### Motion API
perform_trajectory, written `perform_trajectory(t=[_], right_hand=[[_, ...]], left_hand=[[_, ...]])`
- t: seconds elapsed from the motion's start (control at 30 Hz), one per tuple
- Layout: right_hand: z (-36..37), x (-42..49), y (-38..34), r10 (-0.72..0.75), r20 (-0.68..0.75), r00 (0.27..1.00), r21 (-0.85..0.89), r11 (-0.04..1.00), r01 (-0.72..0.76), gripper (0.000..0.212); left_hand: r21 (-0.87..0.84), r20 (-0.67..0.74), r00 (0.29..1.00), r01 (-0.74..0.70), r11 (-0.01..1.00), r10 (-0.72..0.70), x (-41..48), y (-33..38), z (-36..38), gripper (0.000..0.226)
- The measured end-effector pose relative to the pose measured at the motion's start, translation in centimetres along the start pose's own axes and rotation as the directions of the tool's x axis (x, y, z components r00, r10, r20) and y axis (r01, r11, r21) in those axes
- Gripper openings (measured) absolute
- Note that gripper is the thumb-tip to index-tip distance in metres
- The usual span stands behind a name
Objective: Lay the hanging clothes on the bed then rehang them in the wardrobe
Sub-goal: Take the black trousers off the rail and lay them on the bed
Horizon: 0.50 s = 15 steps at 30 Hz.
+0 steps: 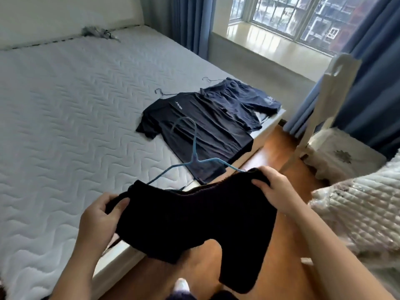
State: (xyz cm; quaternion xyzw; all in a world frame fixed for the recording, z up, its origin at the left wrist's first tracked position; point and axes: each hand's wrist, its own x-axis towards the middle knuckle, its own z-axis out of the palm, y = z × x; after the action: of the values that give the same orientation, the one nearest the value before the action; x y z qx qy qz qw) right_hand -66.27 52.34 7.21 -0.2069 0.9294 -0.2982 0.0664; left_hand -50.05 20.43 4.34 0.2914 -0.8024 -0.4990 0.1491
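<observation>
I hold black shorts (194,224) on a light blue hanger (192,152) over the near edge of the bed (65,105). My left hand (104,215) grips the left end of the waistband, and my right hand (275,189) grips the right end. The hanger's hook points away from me. A black T-shirt (194,131) lies flat on the mattress near its right edge, on a thin dark hanger (161,93). Beside it, further right, dark blue shorts (240,96) lie on another thin hanger (208,79).
A wooden floor (279,137) runs along the bed's right side. A white chair (324,100) with a cushioned seat stands at right, a quilted cover (357,213) below it. Blue curtains (372,72) frame a window (303,16). A grey bundle (97,32) lies at the headboard.
</observation>
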Motion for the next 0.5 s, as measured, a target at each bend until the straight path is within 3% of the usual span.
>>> perform_trajectory(t=[0.17,0.37,0.5], right_hand=[[1.6,8.9,0.4,-0.087,0.134,0.987,0.05,0.996,0.081,0.016],[2.1,19.7,-1.3,-0.254,0.244,0.936,0.159,0.963,0.22,0.01],[2.3,26.3,-4.2,-0.376,0.317,0.87,0.254,0.918,0.304,0.016]], left_hand=[[0.02,-0.179,0.98,0.086,0.996,-0.081,2.1,0.0,0.7,0.024],[0.015,-0.445,0.877,0.212,0.977,-0.183,3.9,2.2,2.0,0.035],[0.024,-0.6,0.78,0.241,0.97,-0.179,5.3,4.1,1.3,0.013]])
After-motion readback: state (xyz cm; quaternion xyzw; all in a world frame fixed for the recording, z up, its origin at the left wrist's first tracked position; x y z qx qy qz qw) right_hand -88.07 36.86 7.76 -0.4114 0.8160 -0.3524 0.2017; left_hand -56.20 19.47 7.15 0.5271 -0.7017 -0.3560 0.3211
